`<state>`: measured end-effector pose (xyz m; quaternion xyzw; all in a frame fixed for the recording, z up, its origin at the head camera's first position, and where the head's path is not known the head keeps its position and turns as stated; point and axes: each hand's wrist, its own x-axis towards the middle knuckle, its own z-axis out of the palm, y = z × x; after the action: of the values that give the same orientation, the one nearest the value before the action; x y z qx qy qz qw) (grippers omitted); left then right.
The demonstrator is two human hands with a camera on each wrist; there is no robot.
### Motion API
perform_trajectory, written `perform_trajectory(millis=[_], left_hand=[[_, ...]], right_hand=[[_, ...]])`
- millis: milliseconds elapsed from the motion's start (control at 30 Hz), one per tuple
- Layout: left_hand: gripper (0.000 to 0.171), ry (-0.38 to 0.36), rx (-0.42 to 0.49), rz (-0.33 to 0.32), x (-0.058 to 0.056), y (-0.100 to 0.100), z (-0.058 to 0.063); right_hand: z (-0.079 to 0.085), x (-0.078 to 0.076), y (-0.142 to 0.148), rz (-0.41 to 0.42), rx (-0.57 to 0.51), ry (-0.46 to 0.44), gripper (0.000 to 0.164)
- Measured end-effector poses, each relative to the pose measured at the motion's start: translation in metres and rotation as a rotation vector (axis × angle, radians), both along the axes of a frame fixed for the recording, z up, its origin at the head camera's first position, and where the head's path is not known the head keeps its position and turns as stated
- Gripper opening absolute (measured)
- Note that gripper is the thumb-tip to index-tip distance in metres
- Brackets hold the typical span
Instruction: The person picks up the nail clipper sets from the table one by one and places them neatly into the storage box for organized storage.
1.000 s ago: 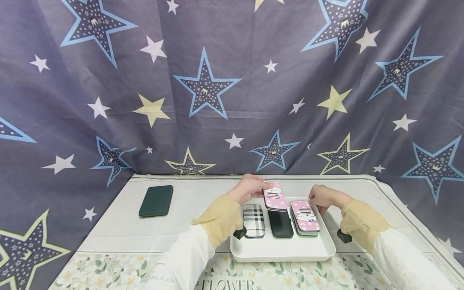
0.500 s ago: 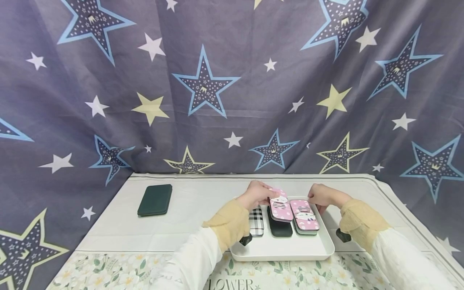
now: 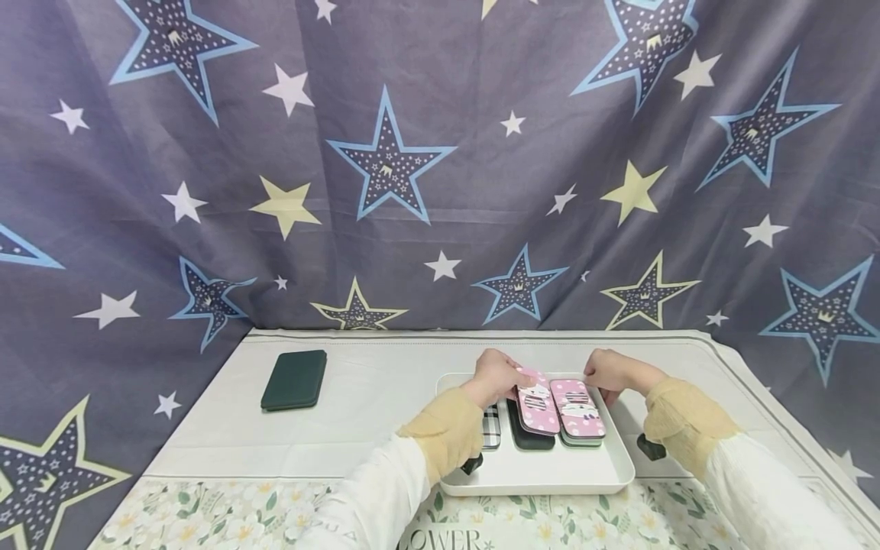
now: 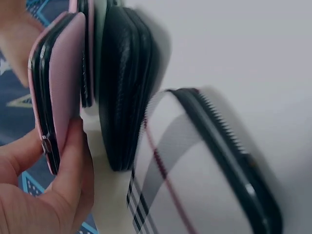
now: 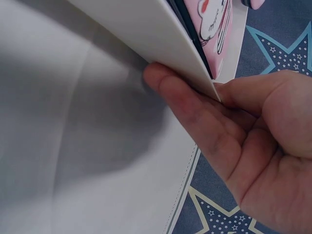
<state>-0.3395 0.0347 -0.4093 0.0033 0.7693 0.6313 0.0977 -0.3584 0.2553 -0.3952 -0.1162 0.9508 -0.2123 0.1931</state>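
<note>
My left hand (image 3: 495, 374) pinches a small pink case (image 3: 539, 412) with a cartoon print by its far left edge, thumb on top. It hangs tilted over a black case (image 3: 529, 441) in the white tray (image 3: 522, 483). The left wrist view shows its rounded edge and a metal clasp near the fingers. To its left lies a plaid case (image 4: 170, 161), partly hidden by the hand in the head view. A second pink case (image 3: 579, 411) rests on a pale green one (image 3: 584, 441) at the right. My right hand (image 5: 229, 126) pinches the tray's far right rim between thumb and fingers.
A dark green flat case (image 3: 294, 380) lies on the table's left side. A floral cloth strip (image 3: 206, 512) runs along the front edge. Behind the table hangs a star-patterned curtain (image 3: 467, 183).
My left hand has moved right and toward me with the pink case, bringing it lower over the black case and next to the other pink one. The right hand stays at the tray rim.
</note>
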Motion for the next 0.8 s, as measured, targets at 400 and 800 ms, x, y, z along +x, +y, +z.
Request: perform_trajectory(millis=[400,800], left_hand=[[0.023,0.119,-0.208,0.028,0.004,0.003,-0.011],[0.027,0.331,-0.638,-0.044,0.009,0.002,-0.001]], right_hand=[[0.001,0.001,-0.001,0.009,0.006,0.011,0.022],[0.000,0.001,0.000,-0.023,-0.013,-0.019,0.021]])
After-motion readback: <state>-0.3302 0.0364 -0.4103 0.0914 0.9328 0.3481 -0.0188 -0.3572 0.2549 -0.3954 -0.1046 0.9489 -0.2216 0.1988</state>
